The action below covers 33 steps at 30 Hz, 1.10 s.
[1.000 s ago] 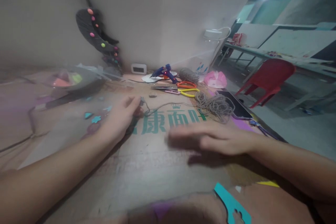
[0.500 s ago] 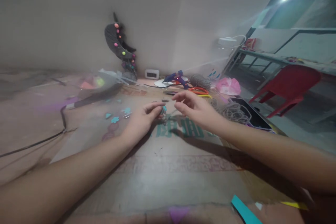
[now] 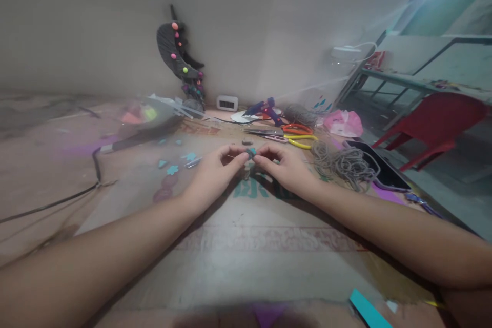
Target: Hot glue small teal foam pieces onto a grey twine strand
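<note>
Between my two hands, above the cardboard, is a small teal and grey piece (image 3: 250,153), with a bit of grey yarn seeming to hang below it. My left hand (image 3: 220,170) pinches it from the left between thumb and fingers. From the right, the thumb and fingertips of my right hand (image 3: 282,165) close on the same piece. Fingers cover most of it, so its exact shape cannot be made out. Teal foam cutouts (image 3: 172,169) lie left of my left hand. Right of my right hand sits a loose tangle of grey yarn (image 3: 351,166).
Orange-handled scissors (image 3: 298,129) and yellow-handled scissors (image 3: 302,142) lie beyond my hands. A blue glue gun (image 3: 265,110) rests behind them near a white digital clock (image 3: 227,103). A dark crescent decoration with pompoms (image 3: 172,51) stands by the wall. A black phone-like tray (image 3: 388,174) is at right.
My right hand has moved left and in, and its fingers have closed on the small piece in my left hand. The view has shifted slightly.
</note>
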{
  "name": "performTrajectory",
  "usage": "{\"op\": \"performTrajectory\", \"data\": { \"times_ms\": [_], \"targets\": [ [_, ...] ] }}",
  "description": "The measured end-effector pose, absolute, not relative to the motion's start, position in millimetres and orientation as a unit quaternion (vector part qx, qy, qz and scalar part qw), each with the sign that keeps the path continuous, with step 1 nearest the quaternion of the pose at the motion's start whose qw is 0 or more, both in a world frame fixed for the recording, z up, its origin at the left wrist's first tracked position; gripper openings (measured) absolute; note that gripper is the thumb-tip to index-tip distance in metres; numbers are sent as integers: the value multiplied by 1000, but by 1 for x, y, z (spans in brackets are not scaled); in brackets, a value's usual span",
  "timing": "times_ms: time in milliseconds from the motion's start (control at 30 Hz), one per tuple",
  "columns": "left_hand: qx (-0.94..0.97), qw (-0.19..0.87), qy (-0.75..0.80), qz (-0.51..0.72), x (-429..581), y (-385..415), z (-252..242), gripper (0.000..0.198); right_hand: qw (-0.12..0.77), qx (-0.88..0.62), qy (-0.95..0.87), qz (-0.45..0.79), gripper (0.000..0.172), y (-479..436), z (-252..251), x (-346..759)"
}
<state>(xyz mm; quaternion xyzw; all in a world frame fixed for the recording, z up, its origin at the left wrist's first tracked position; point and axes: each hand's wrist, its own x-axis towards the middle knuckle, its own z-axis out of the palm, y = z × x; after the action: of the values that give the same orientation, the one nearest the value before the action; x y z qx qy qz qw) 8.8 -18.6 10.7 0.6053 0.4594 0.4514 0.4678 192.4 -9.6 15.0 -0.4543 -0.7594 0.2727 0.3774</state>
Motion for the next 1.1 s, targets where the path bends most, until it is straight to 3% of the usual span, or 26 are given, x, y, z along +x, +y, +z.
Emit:
{"op": "performTrajectory", "data": {
  "times_ms": [500, 700, 800, 900, 1100],
  "targets": [
    [573, 502, 447, 469, 9, -13, 7, 21, 364, -425, -794, 238, 19, -18, 20, 194],
    [555, 517, 454, 469, 9, -13, 6, 22, 542, -423, -698, 199, 17, 9, 32, 215],
    [554, 518, 450, 472, 11, -14, 8, 21, 581, -457, -658, 139, 22, 36, 38, 235],
    [555, 508, 454, 478, 12, -13, 8, 19, 550, -530, -634, 123, 18, 52, 44, 251],
    [578, 493, 444, 475, 10, -9, 2, 20, 486, -551, -632, 246, 10, 58, 47, 264]
  ]
}}
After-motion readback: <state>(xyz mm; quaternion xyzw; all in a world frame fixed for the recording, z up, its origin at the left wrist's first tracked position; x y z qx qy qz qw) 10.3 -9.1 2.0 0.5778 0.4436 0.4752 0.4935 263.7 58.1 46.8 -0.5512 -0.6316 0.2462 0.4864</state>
